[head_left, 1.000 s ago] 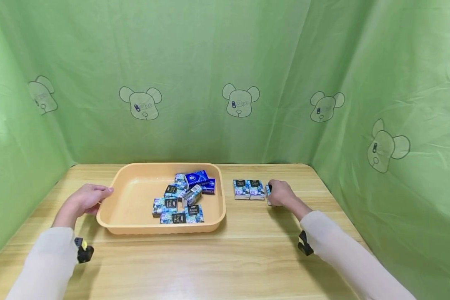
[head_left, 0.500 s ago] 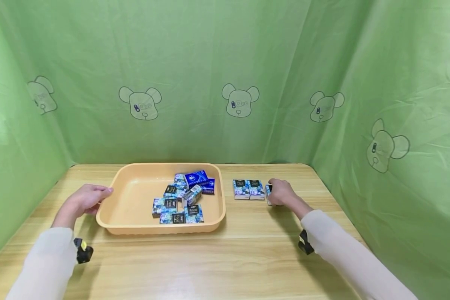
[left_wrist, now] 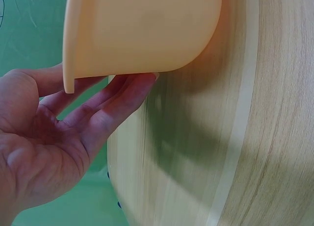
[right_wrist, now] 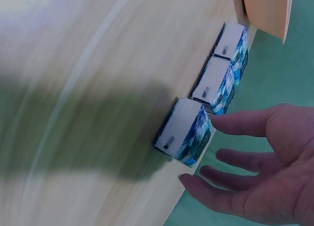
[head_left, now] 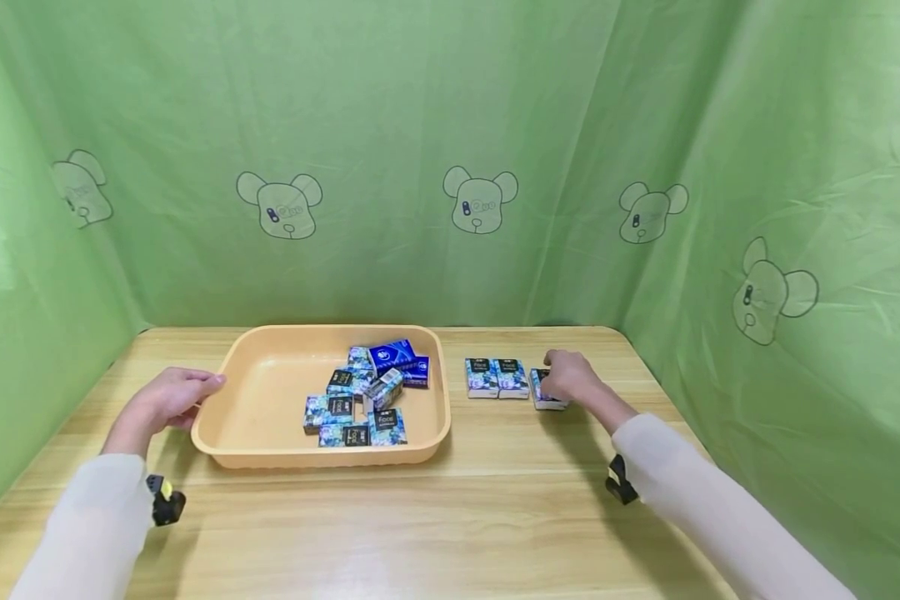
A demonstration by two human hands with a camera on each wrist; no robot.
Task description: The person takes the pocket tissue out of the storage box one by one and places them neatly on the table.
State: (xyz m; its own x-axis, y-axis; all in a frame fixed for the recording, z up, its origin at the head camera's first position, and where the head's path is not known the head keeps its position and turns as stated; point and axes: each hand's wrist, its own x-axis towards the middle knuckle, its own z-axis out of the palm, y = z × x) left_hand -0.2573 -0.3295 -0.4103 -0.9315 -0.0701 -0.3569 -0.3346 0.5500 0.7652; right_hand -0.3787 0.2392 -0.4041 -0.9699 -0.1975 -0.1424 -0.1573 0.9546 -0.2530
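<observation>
My left hand holds the left rim of a peach plastic tray, thumb over the edge and fingers under it; in the left wrist view those fingertips reach the tray's outer wall. On the right, my right hand hovers with spread fingers over a blue-patterned pocket tissue pack lying on the table. The right wrist view shows a gap between that pack and most of the fingers, with the thumb tip right at its corner. Two similar tissue packs lie side by side just left of it.
Inside the tray are several blue-patterned tissue packs and two plain dark-blue packs, some overlapping, toward its right side. The wooden table meets a green curtain at the back and both sides.
My right hand has loosened from the third tissue pack and lifted slightly up and right, so more of the pack shows. The left hand and tray have stayed put.
</observation>
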